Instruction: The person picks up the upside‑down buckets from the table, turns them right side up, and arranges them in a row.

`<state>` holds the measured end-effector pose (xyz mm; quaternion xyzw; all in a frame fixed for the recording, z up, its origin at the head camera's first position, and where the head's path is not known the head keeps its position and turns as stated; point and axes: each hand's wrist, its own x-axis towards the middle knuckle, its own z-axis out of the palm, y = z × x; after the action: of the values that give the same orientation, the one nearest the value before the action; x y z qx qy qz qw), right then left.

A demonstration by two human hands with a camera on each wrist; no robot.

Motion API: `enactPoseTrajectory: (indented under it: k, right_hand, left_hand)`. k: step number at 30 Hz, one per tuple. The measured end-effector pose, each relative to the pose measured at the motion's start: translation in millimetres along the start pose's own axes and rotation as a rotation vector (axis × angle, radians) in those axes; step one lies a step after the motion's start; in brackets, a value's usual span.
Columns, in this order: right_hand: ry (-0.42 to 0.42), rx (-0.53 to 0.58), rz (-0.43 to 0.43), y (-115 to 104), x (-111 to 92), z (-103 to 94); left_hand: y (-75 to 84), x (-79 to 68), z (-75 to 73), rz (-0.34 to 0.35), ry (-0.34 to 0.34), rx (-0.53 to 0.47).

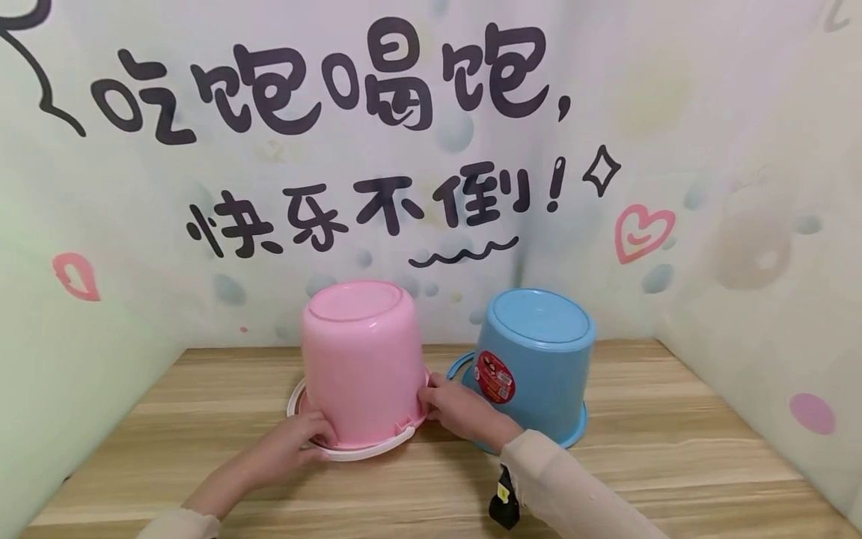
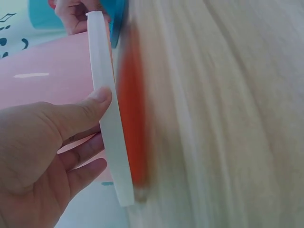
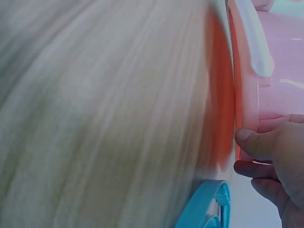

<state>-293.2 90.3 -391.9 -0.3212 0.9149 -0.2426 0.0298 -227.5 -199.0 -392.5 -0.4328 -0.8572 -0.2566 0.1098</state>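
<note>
A pink bucket [image 1: 360, 367] stands upside down on the wooden table, its base upward and its white handle [image 1: 370, 451] lying around the rim. My left hand [image 1: 306, 438] grips the near left of the rim; in the left wrist view its thumb [image 2: 100, 95] presses on the white handle with fingers behind. On the bucket's right side, my right hand [image 1: 461, 408] pinches the rim between thumb and fingers, as the right wrist view shows at the pink rim [image 3: 249, 99]. A blurred orange-red band [image 2: 133, 109] shows between rim and table; whether the rim is lifted I cannot tell.
An upside-down blue bucket [image 1: 539, 374] with a red label [image 1: 494, 376] stands just right of my right hand. Its blue handle [image 1: 460, 364] sticks out leftward. A black device [image 1: 503, 503] hangs by my right sleeve. Printed cloth walls [image 1: 714, 150] surround the wooden table [image 1: 168, 419].
</note>
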Motion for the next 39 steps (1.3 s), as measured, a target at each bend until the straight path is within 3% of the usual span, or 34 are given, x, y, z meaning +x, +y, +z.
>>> enactPoseTrajectory:
  k: [2, 5, 8, 12, 15, 19, 25, 32, 39]
  right_hand:
    - [0.000, 0.081, 0.039, -2.8, -0.8, -4.6]
    - [0.010, -0.039, -0.028, -6.6, -2.7, -14.2]
    - [0.037, -0.221, -0.154, -10.9, -4.8, -24.1]
    - [0.030, -0.207, -0.182, -18.9, -5.8, -33.8]
    - [0.026, -0.186, -0.168, -25.6, -7.6, -40.4]
    - [0.049, -0.241, -0.170, -34.0, -10.3, -51.8]
    - [0.101, -0.287, -0.180, -45.7, -9.4, -71.3]
    - [0.134, -0.254, -0.094, -57.5, -7.6, -91.5]
    - [0.164, -0.246, -0.100, -68.2, -3.5, -111.5]
  left_hand:
    - [1.6, 1.3, -4.5, 0.011, 0.003, -0.016]
    - [6.1, 5.0, -13.3, 0.004, -0.015, -0.056]
    - [11.0, 8.6, -23.4, 0.011, -0.036, -0.088]
    - [14.7, 12.0, -37.0, 0.033, -0.064, -0.100]
    - [17.2, 14.3, -47.8, 0.014, -0.104, -0.118]
    - [22.5, 19.0, -63.5, -0.020, -0.146, -0.133]
    - [32.2, 27.0, -86.9, -0.012, -0.160, -0.139]
    - [39.6, 32.6, -107.2, -0.096, -0.217, -0.347]
    - [44.8, 36.2, -117.9, -0.125, -0.230, -0.447]
